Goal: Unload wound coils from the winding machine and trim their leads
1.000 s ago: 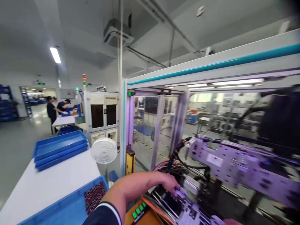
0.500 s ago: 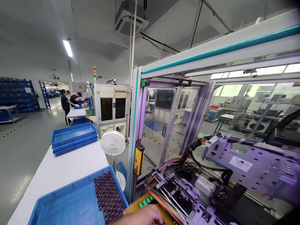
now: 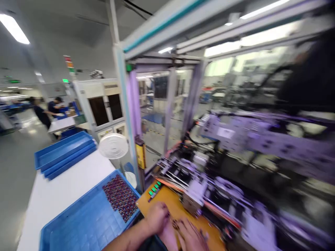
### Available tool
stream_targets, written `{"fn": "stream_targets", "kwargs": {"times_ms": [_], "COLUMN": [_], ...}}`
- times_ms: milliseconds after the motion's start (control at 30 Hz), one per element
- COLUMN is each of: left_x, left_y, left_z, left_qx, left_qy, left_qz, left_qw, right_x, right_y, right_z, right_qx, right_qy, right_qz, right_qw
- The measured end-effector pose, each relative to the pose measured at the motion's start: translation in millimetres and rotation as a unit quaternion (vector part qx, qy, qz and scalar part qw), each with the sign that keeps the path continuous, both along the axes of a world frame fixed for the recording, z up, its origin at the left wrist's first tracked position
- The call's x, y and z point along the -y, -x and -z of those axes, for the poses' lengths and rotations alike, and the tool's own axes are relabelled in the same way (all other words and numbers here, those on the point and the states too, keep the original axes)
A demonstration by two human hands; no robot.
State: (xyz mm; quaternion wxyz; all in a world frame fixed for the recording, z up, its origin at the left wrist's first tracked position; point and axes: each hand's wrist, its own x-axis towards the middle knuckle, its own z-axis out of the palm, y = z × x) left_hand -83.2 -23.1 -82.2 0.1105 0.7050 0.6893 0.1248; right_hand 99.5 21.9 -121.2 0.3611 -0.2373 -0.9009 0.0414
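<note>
The picture is blurred by motion. Both my hands rest low in the middle, on the orange-yellow panel (image 3: 170, 200) at the machine's front. My left hand (image 3: 157, 218) is curled, knuckles up, close to the right edge of the blue tray (image 3: 78, 223). My right hand (image 3: 190, 235) lies beside it with fingers spread flat on the panel. A few small dark pieces (image 3: 175, 224) show between the two hands; whether either hand grips them is too blurred to tell. A patch of small dark red and purple parts (image 3: 120, 197) fills the tray's far right corner.
Green buttons (image 3: 154, 188) sit at the panel's far left corner. The machine's fixture and rails (image 3: 193, 191) stand just behind my hands inside a framed enclosure (image 3: 123, 104). On the white table (image 3: 65, 188) are stacked blue trays (image 3: 62, 153) and a small white fan (image 3: 113, 146). Two people stand far left.
My left hand pulled back from the machine's fixture to the orange panel, and my right hand has come into view beside it. The view swung down and right.
</note>
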Motion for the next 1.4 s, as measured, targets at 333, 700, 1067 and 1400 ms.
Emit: {"fn": "stream_targets", "kwargs": {"times_ms": [333, 700, 1067, 1400], "left_x": [-100.0, -261.1, -274.9, -246.9], "left_y": [-42.3, -248.2, -260.8, -256.7], "left_z": [-136.6, -158.0, -139.3, -178.5], "left_qx": [0.045, -0.076, -0.148, -0.020], "left_qy": [-0.161, -0.117, -0.046, -0.032], "left_qz": [0.291, 0.451, 0.460, 0.431], "left_qw": [0.942, 0.882, 0.874, 0.901], "right_x": [-24.8, -149.6, -155.5, -160.6], "right_y": [-177.5, -358.5, -360.4, -354.2], "right_z": [-140.5, -175.8, -162.6, -182.4], "right_qx": [0.079, 0.151, 0.178, 0.135], "right_qy": [0.061, 0.171, 0.254, 0.305], "right_qz": [0.172, 0.396, 0.361, 0.316], "right_qw": [0.980, 0.889, 0.880, 0.888]}}
